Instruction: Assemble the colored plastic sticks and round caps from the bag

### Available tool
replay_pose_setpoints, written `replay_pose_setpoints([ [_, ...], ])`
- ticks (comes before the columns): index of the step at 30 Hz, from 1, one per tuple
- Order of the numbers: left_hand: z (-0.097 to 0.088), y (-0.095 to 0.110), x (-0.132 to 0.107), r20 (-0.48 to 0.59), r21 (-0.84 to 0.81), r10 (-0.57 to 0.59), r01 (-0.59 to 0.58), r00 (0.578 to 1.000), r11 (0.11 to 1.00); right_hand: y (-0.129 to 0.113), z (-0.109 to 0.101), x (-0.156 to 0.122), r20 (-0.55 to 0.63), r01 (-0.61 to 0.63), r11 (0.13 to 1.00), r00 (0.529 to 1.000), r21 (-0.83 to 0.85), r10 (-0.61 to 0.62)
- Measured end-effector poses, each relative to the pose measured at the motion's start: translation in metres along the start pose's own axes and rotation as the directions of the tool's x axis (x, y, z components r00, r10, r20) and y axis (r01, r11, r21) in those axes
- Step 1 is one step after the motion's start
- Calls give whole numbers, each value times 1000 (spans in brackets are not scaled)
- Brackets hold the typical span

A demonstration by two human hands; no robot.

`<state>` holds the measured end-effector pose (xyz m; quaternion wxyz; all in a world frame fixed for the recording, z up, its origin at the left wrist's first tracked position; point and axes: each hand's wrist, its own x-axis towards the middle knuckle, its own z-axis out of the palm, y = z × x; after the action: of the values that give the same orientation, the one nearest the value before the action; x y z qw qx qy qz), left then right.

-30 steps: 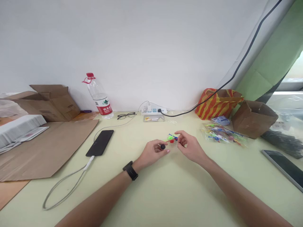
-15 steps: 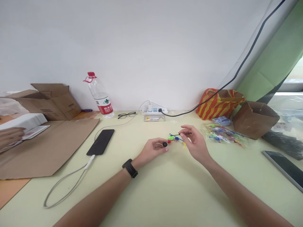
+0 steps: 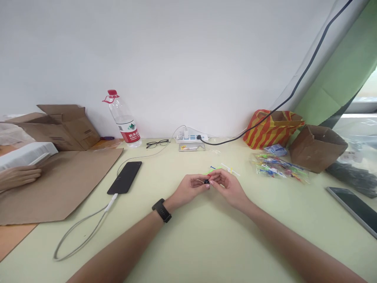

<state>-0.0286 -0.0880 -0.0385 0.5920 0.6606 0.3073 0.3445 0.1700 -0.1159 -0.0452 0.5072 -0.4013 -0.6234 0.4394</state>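
Observation:
In front of me my left hand (image 3: pixel 190 186) pinches a small black round piece (image 3: pixel 206 181) between thumb and fingers. My right hand (image 3: pixel 231 189) is closed too, its thumb and fingertips meeting the same black piece from the right. No thin black stick shows now; the fingers may cover it. Just behind the fingertips lie small coloured plastic parts, partly hidden: a blue one (image 3: pixel 213 168), a white stick (image 3: pixel 226 167) and a yellow bit (image 3: pixel 231 170). A bit of red shows above the black piece.
A black phone (image 3: pixel 125 177) on a cable lies left, near a water bottle (image 3: pixel 131 135) and glasses (image 3: pixel 157 144). Bagged plastic parts (image 3: pixel 273 167), a striped bag (image 3: pixel 271 129) and a cardboard box (image 3: pixel 318 149) stand right. At far left another person's hand (image 3: pixel 20 177) rests by white cards.
My right hand has moved left and down, bringing its fingertips from behind, where it held a thin black stick, to the black piece. My left hand stays put. The other person's hand has shifted.

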Motion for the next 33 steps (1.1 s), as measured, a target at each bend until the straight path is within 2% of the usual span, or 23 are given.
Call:
replay_pose_setpoints([
  [4,1,-1,1,-20,-18,-13,12,1000,1000,4,0,-1,-39,12,994,999,-106,-16],
  [11,3,-1,0,-2,-11,18,-18,1000,1000,7,-3,1,52,-99,994,994,41,97],
  [15,4,-1,0,10,-13,32,-32,999,999,6,-3,1,81,-127,992,989,22,125],
  [21,3,2,0,-3,29,47,-47,999,998,4,-1,-2,54,-6,990,998,-142,14],
  [26,3,1,1,-39,24,60,-59,997,998,3,-4,-3,20,114,946,993,-303,-113],
  [33,3,1,-1,-5,58,108,-108,994,992,-6,-6,-6,153,314,855,949,-413,-275],
])
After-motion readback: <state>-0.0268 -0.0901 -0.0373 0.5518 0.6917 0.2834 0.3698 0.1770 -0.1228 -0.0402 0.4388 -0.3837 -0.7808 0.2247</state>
